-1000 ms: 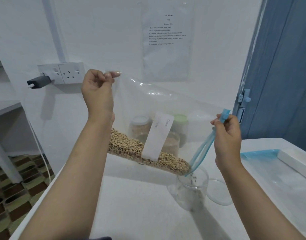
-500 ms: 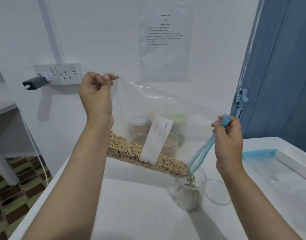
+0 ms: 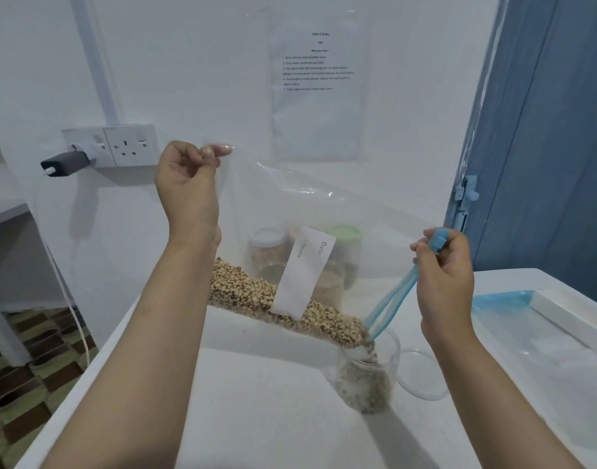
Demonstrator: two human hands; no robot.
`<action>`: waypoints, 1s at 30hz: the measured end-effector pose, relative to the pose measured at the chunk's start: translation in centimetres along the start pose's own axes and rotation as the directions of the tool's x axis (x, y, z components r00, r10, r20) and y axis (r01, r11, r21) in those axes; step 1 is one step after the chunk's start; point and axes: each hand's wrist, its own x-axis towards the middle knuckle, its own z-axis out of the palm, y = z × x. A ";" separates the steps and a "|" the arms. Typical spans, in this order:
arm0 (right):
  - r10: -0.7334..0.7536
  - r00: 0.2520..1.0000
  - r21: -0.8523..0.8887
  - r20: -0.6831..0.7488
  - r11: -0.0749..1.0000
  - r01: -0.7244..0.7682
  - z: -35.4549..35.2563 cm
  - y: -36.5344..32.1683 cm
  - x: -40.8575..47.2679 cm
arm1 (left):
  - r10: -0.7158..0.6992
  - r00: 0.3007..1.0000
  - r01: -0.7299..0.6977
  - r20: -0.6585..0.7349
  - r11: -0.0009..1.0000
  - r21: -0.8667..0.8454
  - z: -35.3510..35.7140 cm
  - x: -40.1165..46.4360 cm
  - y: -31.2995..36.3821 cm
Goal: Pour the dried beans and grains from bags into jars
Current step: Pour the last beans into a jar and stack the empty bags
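A clear zip bag (image 3: 324,211) with a white label hangs tilted above the white table (image 3: 256,418). My left hand (image 3: 189,184) pinches its raised bottom corner. My right hand (image 3: 442,272) grips the blue zip strip at the bag's open mouth. Pale dried beans (image 3: 249,296) lie along the bag's lower edge and stream from the mouth into an open clear jar (image 3: 368,377), which is partly filled. The jar's clear lid (image 3: 422,374) lies on the table just right of it.
Behind the bag stand several lidded jars (image 3: 268,252) holding grains, blurred through the plastic. An empty blue-zipped bag (image 3: 513,299) and a white box (image 3: 574,316) lie at the right. A wall socket with a charger (image 3: 67,162) is at the left; a blue door (image 3: 554,147) is at the right.
Beans have slid down the bag toward its mouth and fallen into the jar, whose level has risen. Both hands keep their hold in nearly the same place.
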 end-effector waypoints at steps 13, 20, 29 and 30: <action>-0.005 1.000 -0.062 -0.009 0.998 0.004 -0.6 0.4 -0.5 | 0.015 0.999 -0.015 0.047 1.000 -0.007 0.2 -0.6 0.1; 0.010 1.000 -0.069 -0.009 0.998 -0.010 -0.8 0.6 -0.6 | 0.010 0.999 -0.010 0.039 1.000 0.004 0.3 -1.0 0.1; 0.023 1.000 -0.064 -0.007 0.998 -0.023 -1.0 0.9 -0.4 | 0.012 0.999 -0.013 0.035 1.000 0.013 0.5 -1.1 0.2; 0.023 1.000 -0.063 -0.008 0.998 -0.023 -1.0 0.9 -0.4 | 0.014 0.999 -0.014 0.037 1.000 0.014 0.5 -1.1 0.2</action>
